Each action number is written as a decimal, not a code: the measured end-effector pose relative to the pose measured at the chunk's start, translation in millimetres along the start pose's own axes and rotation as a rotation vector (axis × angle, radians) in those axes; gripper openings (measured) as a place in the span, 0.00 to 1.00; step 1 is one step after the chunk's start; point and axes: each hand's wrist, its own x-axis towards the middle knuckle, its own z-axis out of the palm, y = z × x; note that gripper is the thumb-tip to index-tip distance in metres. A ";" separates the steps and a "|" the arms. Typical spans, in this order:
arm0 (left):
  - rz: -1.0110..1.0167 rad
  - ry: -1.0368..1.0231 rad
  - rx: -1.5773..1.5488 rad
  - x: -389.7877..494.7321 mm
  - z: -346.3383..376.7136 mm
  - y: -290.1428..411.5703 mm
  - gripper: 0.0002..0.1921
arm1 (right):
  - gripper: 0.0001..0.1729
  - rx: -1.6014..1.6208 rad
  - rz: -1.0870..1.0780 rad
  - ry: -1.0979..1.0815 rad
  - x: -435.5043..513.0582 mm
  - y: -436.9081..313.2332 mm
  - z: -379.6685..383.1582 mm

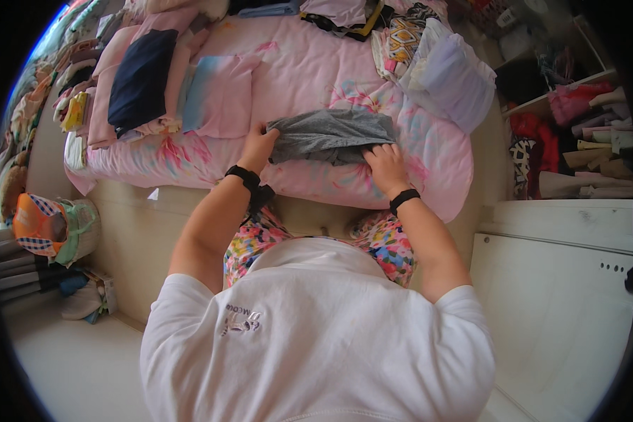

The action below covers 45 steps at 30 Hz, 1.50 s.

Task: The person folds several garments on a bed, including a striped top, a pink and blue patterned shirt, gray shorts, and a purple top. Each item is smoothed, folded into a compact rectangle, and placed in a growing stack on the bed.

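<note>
A grey cloth garment (332, 132), gathered into a long folded strip, lies across the near edge of a bed with a pink floral quilt (295, 79). My left hand (261, 140) pinches its left end between thumb and fingers. At the lower right corner, my right hand (386, 164) has its fingers on the fabric, with the fingertips partly tucked at the edge. Just left of the grey garment is a folded pink and light-blue cloth (221, 97). What kind of garment the grey one is, I cannot tell.
Folded clothes with a navy piece (142, 79) on top are stacked at left. A pale lilac sheer garment (451, 79) and patterned cloth (405, 39) lie at right. Open shelves (585, 132) with clothes stand beyond. Bags (58, 227) sit on the floor at left.
</note>
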 end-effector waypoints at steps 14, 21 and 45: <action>-0.084 0.146 -0.415 41.9 -5.9 10.2 0.17 | 0.20 0.198 -0.122 -0.086 65.4 -84.9 7.7; -0.235 0.192 -0.231 37.1 -11.8 22.3 0.26 | 0.16 0.384 -0.184 0.023 54.3 -79.3 12.5; 0.855 -0.308 1.052 -61.7 12.4 39.0 0.48 | 0.26 1.497 1.207 -0.071 2.7 19.3 23.8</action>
